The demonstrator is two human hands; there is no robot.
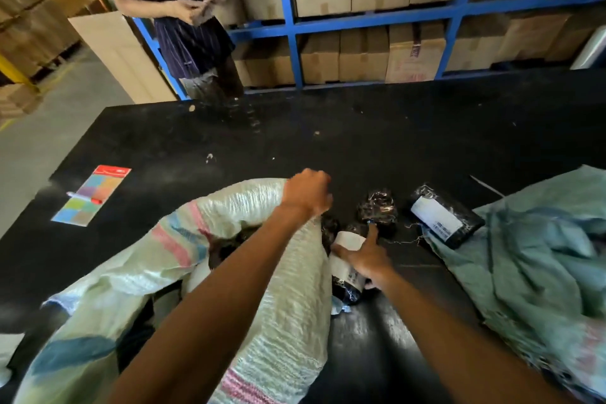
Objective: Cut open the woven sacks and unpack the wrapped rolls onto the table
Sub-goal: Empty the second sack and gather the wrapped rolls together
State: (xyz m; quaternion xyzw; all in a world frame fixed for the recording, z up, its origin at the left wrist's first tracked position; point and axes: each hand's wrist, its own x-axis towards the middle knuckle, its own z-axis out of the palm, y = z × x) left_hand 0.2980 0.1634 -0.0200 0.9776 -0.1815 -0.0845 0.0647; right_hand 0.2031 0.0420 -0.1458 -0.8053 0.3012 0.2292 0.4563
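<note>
Clearance around right hand (367,259)
Bare table (328,141) ahead; wrapped rolls (377,207) just beyond fingertips, woven sack (288,305) left, green sacking (531,256) right.

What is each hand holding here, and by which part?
The left hand grips the pale woven sack by its far edge. The right hand lies on a black wrapped roll, over its white label, fingers spread; no closed grip shows.

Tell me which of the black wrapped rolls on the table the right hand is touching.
The roll at the mouth of the striped sack, under the right hand. The other two lie apart: a small one behind it, and a labelled one by the green sack.
</note>
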